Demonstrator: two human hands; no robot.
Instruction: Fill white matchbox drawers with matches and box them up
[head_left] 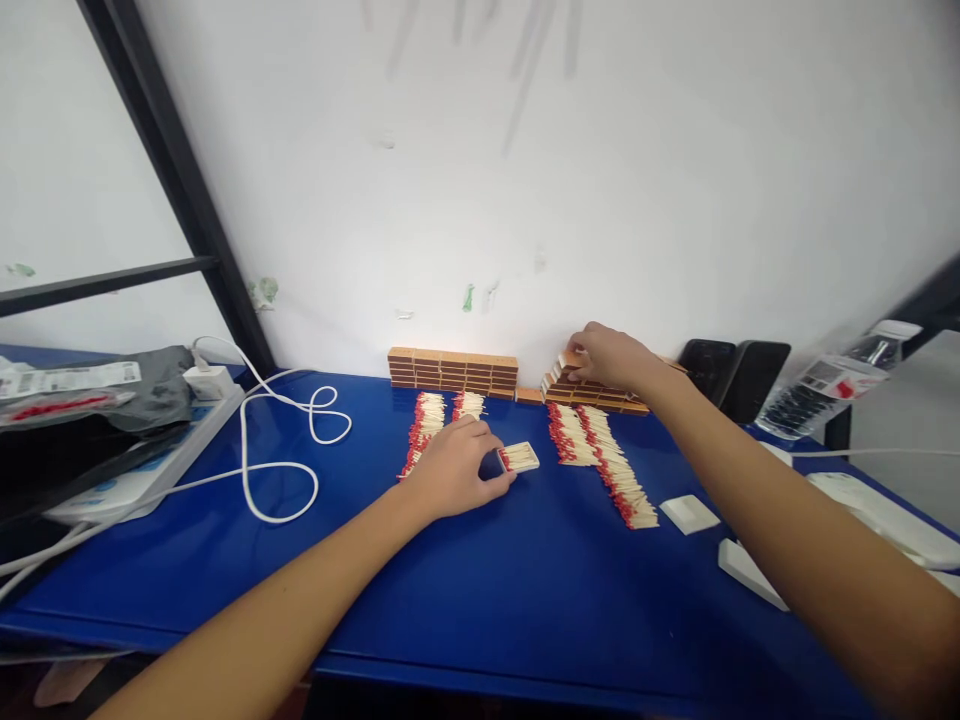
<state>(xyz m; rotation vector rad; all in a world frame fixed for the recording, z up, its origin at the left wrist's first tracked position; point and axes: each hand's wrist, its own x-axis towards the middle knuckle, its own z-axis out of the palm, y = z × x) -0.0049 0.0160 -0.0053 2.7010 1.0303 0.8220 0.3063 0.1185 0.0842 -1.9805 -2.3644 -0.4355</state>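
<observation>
My left hand (pixel 456 465) is low over the table, thumb and fingers curled around the near end of a small white matchbox tray (pixel 520 457) with red-tipped matches in it. My right hand (pixel 609 357) reaches to the wall and pinches a matchbox (pixel 576 358) at the top left of the right-hand stack of matchboxes (pixel 600 393). This stack leans in steps at its left end. Another stack (pixel 454 370) stands straight to the left. Rows of loose matches lie in front, a left pair (pixel 426 425) partly hidden by my hand and a right pair (pixel 611 460).
White empty trays (pixel 690 514) lie on the blue table (pixel 525 600) at right. A water bottle (pixel 832 385) and two dark phone-like objects (pixel 754 380) stand behind. White cables (pixel 277 465), a power strip (pixel 180 450) and a grey plastic bag (pixel 161 385) are at left.
</observation>
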